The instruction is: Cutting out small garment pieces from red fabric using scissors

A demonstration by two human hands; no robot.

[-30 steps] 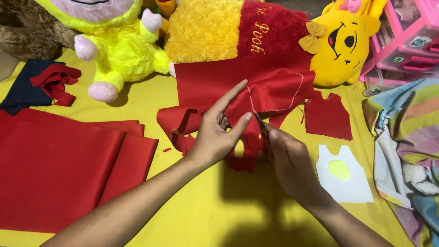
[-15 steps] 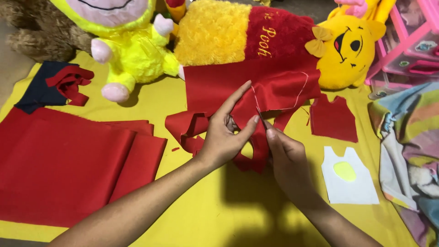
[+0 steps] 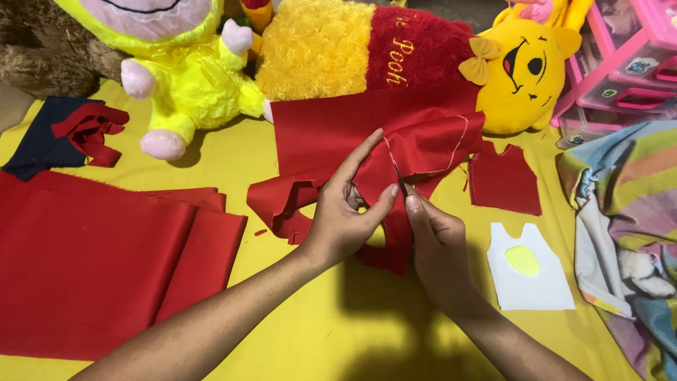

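Red fabric piece (image 3: 430, 144) held up between both hands above the yellow sheet (image 3: 310, 331).

Left hand (image 3: 345, 215) pinches a fold of the cloth between thumb and fingers, index finger stretched out; right hand (image 3: 437, 243) has its grip closed on a thin needle-like tool (image 3: 399, 178) at the fold. A pale thread (image 3: 458, 144) loops across the cloth. A white vest-shaped pattern (image 3: 529, 271) lies just right, folded red cloth (image 3: 106, 268) lies left.
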